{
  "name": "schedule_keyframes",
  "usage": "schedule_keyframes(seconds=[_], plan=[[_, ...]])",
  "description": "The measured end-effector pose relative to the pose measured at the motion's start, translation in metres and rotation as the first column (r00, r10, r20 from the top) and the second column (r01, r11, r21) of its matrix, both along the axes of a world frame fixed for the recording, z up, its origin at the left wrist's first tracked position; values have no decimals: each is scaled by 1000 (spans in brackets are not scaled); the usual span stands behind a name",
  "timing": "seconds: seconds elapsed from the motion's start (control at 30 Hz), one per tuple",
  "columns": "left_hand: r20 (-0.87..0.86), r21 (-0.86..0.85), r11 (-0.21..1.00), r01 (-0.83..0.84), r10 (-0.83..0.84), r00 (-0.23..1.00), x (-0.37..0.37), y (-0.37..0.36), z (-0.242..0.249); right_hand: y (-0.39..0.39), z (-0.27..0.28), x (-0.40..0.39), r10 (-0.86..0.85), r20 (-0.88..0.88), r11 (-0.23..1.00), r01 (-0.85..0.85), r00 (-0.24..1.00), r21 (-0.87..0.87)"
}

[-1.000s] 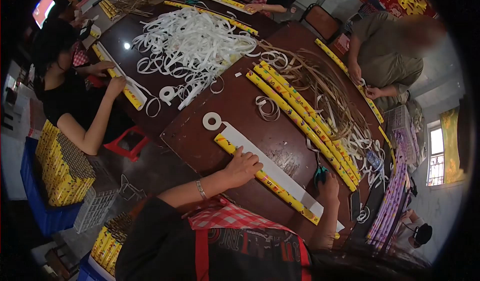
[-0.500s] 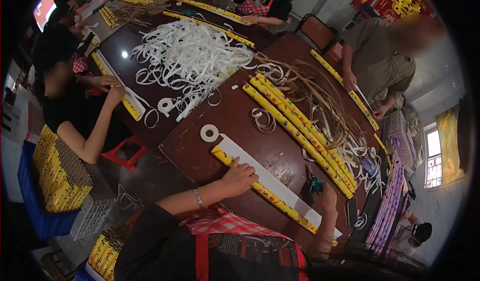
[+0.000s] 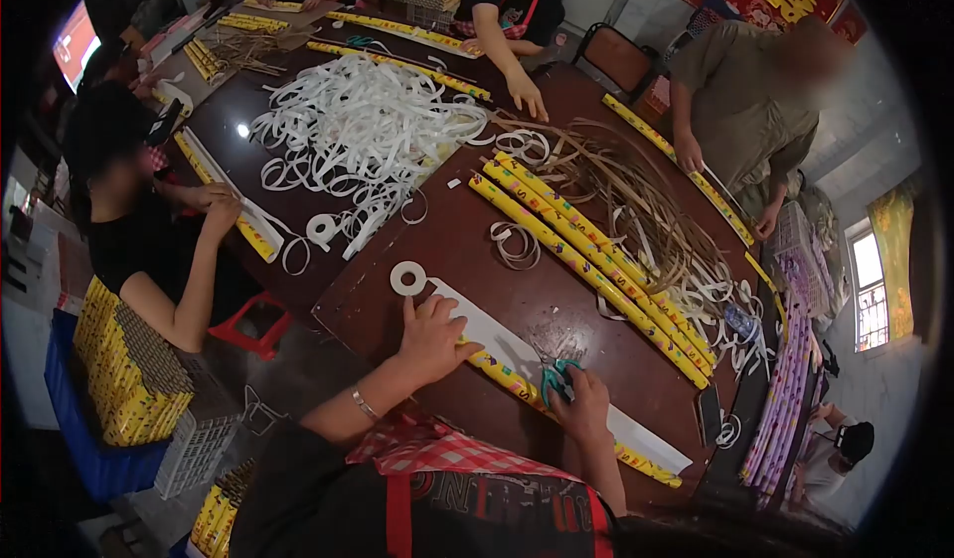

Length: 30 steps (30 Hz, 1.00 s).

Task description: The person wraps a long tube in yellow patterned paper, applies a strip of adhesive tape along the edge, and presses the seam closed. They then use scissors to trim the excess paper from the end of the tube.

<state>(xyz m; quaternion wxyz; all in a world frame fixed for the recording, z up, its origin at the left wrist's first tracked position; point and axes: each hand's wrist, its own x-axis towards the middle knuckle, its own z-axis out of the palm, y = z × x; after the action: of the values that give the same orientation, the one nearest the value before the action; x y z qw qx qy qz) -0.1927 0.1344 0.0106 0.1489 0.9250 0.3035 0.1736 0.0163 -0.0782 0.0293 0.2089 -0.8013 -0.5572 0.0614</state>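
Observation:
My left hand [image 3: 432, 341] rests with fingers spread over the left end of a yellow patterned tube [image 3: 512, 384] and the white strip [image 3: 487, 332] along its far side. A roll of white tape [image 3: 407, 278] lies just beyond my fingertips, its tail running toward the strip. In my right hand [image 3: 584, 409] is a pair of small teal-handled scissors [image 3: 558, 379], held over the middle of the strip. My right hand covers part of the tube, whose far end shows beyond my wrist.
Several yellow tubes [image 3: 596, 260] lie together across the table beside brown strips [image 3: 636, 190]. A heap of white ribbon [image 3: 358, 111] sits farther left. Purple tubes [image 3: 780, 389] stand at the right edge. Co-workers handle yellow tubes around the table; one reaches an arm [image 3: 502, 56] across it.
My right hand has moved left with the scissors, from the tube's right part to its middle. My left hand has shifted left and spread its fingers. A co-worker at the back now reaches forward.

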Motion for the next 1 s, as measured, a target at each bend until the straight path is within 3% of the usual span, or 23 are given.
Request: schedule_keyframes(seconds=[0.23, 0.3, 0.33, 0.57, 0.63, 0.7, 0.77, 0.8, 1.0], plan=[[62, -134, 990, -41, 50, 997, 0, 14, 7, 22, 10, 0, 47, 41, 999, -47, 998, 1], [259, -133, 986, -104, 136, 956, -6, 30, -2, 23, 12, 2, 67, 61, 998, -68, 996, 8], [341, -46, 988, -149, 156, 927, -11, 39, -7, 23, 11, 4, 65, 57, 998, -64, 996, -20], [238, -133, 921, -366, 388, 890, -53, 82, -17, 35, 16, 7, 105, 45, 993, -102, 994, -60], [224, -149, 922, -357, 383, 896, -57, 91, -20, 42, 20, 11, 122, 87, 987, -111, 989, -117], [193, -329, 892, -310, 385, 902, -57, 96, -18, 52, 25, 20, 141, 131, 977, -117, 981, -176], [191, -327, 902, -284, 357, 914, -55, 98, -19, 65, 31, 33, 213, 148, 964, -183, 966, -192], [188, -322, 911, -256, 326, 926, -55, 99, -20, 74, 34, 39, 252, 200, 965, -232, 947, -119], [78, -365, 911, -193, 236, 969, -45, 95, -13, 132, 55, 59, 380, 299, 920, -324, 875, -221]])
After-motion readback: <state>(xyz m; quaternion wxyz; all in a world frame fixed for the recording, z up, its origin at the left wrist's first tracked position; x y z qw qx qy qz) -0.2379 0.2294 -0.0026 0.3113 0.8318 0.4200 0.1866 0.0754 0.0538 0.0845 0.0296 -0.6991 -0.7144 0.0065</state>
